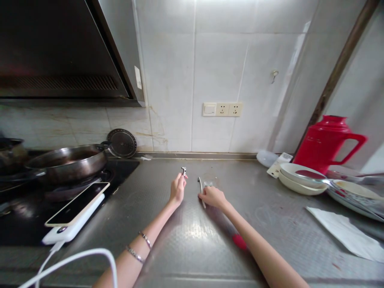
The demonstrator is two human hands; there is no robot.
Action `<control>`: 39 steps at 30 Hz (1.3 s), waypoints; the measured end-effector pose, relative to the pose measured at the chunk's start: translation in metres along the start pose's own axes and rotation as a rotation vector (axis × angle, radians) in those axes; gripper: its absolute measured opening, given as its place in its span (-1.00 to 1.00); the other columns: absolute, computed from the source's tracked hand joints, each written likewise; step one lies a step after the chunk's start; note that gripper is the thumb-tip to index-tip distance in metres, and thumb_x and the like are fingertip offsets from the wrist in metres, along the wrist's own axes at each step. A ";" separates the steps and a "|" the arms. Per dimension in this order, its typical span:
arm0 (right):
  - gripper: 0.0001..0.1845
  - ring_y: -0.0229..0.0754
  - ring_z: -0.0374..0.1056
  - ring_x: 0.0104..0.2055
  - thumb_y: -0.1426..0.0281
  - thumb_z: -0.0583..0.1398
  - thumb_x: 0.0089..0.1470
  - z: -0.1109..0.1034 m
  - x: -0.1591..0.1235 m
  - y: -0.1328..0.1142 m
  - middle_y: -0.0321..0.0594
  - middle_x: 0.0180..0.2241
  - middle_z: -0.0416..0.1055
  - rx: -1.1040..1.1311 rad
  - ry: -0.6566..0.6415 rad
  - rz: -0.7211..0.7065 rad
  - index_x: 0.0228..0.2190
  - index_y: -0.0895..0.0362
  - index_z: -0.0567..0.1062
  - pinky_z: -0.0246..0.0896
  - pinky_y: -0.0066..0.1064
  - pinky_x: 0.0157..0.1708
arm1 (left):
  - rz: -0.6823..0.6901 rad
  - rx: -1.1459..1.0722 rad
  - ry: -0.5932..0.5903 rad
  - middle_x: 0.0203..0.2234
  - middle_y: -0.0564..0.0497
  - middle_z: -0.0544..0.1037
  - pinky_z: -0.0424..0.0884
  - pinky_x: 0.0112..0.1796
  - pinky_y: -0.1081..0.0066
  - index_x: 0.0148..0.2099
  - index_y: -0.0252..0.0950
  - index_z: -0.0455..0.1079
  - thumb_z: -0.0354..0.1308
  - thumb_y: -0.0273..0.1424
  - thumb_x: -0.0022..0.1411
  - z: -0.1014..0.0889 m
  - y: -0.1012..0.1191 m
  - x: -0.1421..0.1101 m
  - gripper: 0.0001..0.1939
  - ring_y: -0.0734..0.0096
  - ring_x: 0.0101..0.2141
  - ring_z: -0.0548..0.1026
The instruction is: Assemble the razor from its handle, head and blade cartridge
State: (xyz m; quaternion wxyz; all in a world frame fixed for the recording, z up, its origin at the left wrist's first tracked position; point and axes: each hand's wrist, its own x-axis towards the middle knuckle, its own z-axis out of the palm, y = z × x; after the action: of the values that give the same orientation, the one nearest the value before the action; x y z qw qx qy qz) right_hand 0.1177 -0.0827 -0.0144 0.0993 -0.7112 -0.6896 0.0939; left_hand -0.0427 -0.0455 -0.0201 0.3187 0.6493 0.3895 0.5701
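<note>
left hand (177, 189) is pinching a small metal piece (184, 171) over the counter (168, 256), right hand (213, 197) sits apart from it by a thin white strip (200, 185), can't tell if that's gripped

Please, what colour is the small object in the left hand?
The small object in the left hand looks silver, with darker parts, in the head view.

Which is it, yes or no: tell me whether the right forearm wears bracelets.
No, both visible bracelets circle the left forearm; the right forearm shows none.
</note>
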 end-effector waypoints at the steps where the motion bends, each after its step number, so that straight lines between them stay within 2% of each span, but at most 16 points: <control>1: -0.69 0.01 0.44 -0.32 0.25 0.08 -0.02 0.001 0.000 0.000 0.01 -0.41 0.51 0.004 -0.001 0.004 -0.51 0.12 0.56 0.20 -0.35 -0.42 | 0.004 0.004 -0.005 -0.71 0.18 0.14 0.03 -0.60 0.53 -0.35 -0.27 0.27 -0.21 -0.17 0.25 0.000 0.000 0.000 -0.65 0.54 -0.67 0.13; 6: -0.75 -0.10 0.42 -0.38 0.34 0.07 -0.02 0.004 -0.002 0.002 -0.06 -0.46 0.50 0.020 0.049 0.012 -0.53 0.12 0.54 0.13 -0.45 -0.46 | 0.019 0.045 -0.033 -0.67 0.16 0.21 0.07 -0.58 0.53 -0.34 -0.29 0.32 -0.15 -0.20 0.23 0.002 0.002 0.002 -0.68 0.55 -0.64 0.19; 10: -0.70 -0.17 0.39 -0.42 0.31 0.03 0.06 0.003 -0.001 0.007 -0.10 -0.47 0.48 0.046 0.172 0.020 -0.52 0.13 0.49 0.04 -0.48 -0.50 | 0.044 0.088 -0.028 -0.63 0.12 0.34 0.16 -0.51 0.53 -0.36 -0.30 0.34 -0.07 -0.25 0.20 0.005 0.009 0.004 -0.73 0.52 -0.58 0.32; 14: -0.68 -0.20 0.36 -0.42 0.24 -0.01 0.11 -0.002 0.005 0.021 -0.15 -0.47 0.47 0.116 0.288 0.018 -0.47 0.11 0.45 -0.01 -0.49 -0.50 | 0.053 0.049 -0.024 -0.50 0.01 0.53 0.30 -0.36 0.48 -0.31 -0.30 0.38 0.03 -0.29 0.15 0.006 0.011 0.006 -0.80 0.42 -0.42 0.47; 18: -0.72 -0.22 0.33 -0.42 0.26 -0.02 0.11 -0.006 0.014 0.039 -0.23 -0.47 0.45 0.318 0.372 -0.072 -0.37 0.10 0.44 0.04 -0.50 -0.45 | 0.060 0.019 -0.008 -0.42 -0.07 0.56 0.36 -0.30 0.42 -0.29 -0.32 0.38 0.12 -0.34 0.09 0.009 0.005 0.011 -0.84 0.34 -0.35 0.52; 23: -0.59 -0.15 0.36 -0.34 0.22 0.02 0.05 -0.012 0.027 0.062 -0.15 -0.38 0.49 0.647 0.460 -0.239 -0.19 0.20 0.47 0.16 -0.41 -0.30 | 0.100 0.067 0.001 -0.46 -0.02 0.54 0.35 -0.31 0.43 -0.37 -0.30 0.35 0.16 -0.36 0.05 0.010 0.001 0.016 -0.89 0.36 -0.37 0.51; 28: -0.52 -0.06 0.35 -0.20 0.13 0.09 0.00 -0.024 0.030 0.077 -0.11 -0.22 0.50 0.803 0.439 -0.300 -0.17 0.18 0.51 0.17 -0.30 -0.17 | 0.111 0.097 -0.044 -0.50 0.02 0.50 0.34 -0.38 0.48 -0.38 -0.28 0.32 0.14 -0.35 0.07 0.009 -0.001 0.016 -0.89 0.41 -0.41 0.49; 34: -0.56 -0.10 0.35 -0.27 0.11 0.13 0.01 -0.034 0.018 0.073 -0.15 -0.32 0.51 0.769 0.366 -0.366 -0.24 0.15 0.56 0.17 -0.34 -0.23 | 0.136 0.131 -0.059 -0.49 0.04 0.49 0.35 -0.42 0.50 -0.38 -0.27 0.32 0.13 -0.32 0.09 0.009 -0.007 0.015 -0.88 0.47 -0.47 0.46; 39: -0.61 -0.12 0.35 -0.27 0.12 0.15 0.00 -0.034 0.015 0.064 -0.16 -0.31 0.52 0.772 0.339 -0.419 -0.29 0.13 0.58 0.16 -0.36 -0.24 | 0.158 0.158 -0.078 -0.46 0.05 0.49 0.38 -0.41 0.50 -0.36 -0.26 0.33 0.11 -0.30 0.12 0.009 -0.005 0.012 -0.86 0.48 -0.47 0.46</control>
State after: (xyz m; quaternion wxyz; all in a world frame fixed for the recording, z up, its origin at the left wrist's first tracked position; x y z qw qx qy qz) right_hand 0.1888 -0.0704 0.0009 0.4844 -0.4733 -0.7069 0.2040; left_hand -0.0338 -0.0321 -0.0200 0.2354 0.7227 0.3685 0.5353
